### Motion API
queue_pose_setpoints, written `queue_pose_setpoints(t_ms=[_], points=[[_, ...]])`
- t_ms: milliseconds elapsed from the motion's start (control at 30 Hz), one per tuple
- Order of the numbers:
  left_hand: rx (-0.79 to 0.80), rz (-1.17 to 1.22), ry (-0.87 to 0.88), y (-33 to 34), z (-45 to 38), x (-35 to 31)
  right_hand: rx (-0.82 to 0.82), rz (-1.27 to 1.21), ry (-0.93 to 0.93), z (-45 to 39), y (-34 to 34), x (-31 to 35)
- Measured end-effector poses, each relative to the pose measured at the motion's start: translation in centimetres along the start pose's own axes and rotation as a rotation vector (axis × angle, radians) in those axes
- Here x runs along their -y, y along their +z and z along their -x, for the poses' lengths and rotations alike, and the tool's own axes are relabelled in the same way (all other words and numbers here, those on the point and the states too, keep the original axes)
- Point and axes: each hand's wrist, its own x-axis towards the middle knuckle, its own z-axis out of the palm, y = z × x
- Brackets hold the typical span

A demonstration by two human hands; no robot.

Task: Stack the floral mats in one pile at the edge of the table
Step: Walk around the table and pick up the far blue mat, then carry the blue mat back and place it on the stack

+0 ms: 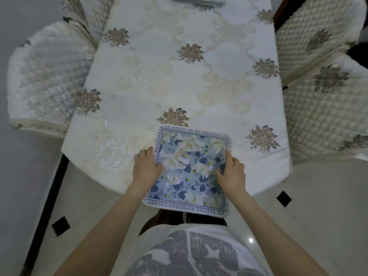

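Note:
A square floral mat (189, 168) with blue leaves, white flowers and a lettered border lies at the near edge of the table, its near part hanging past the edge. My left hand (146, 168) grips its left side, thumb on top. On its right side my right hand (231, 172) holds it the same way, fingers curled on the print. I cannot tell whether more mats lie under it. A second mat (199, 0) shows partly at the far end of the table, cut off by the frame's top.
The table wears a cream embroidered cloth (179, 76) with brown flower motifs. Quilted chairs stand at the left (45, 76) and at the right (322, 86). My white shirt (189, 253) fills the bottom of the view, over pale floor tiles.

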Motion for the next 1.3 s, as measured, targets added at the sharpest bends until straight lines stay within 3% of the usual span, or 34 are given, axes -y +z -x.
queue_pose_setpoints(t_ms=[100, 367, 667, 1000, 1300], points=[[-0.011, 0.011, 0.025, 0.0, -0.5, 0.3, -0.027, -0.044, 0.09, 0.6, 1.0, 0.3], [0.042, 0.396, -0.065, -0.6, -2.0, 1.2, -0.125, -0.49, 0.335, 0.6, 0.8, -0.8], [0.159, 0.496, 0.103, -1.4, -1.6, -0.1, -0.192, -0.638, 0.224, 2.5, -0.5, -1.3], [0.162, 0.527, 0.329, 0.3, 0.2, -10.5, -0.435, -0.734, 0.277, 5.1, -7.2, -8.8], [0.266, 0.395, 0.605, 7.1, 5.3, -24.4, -0.675, -0.833, 0.452, 10.7, -11.5, -21.9]])
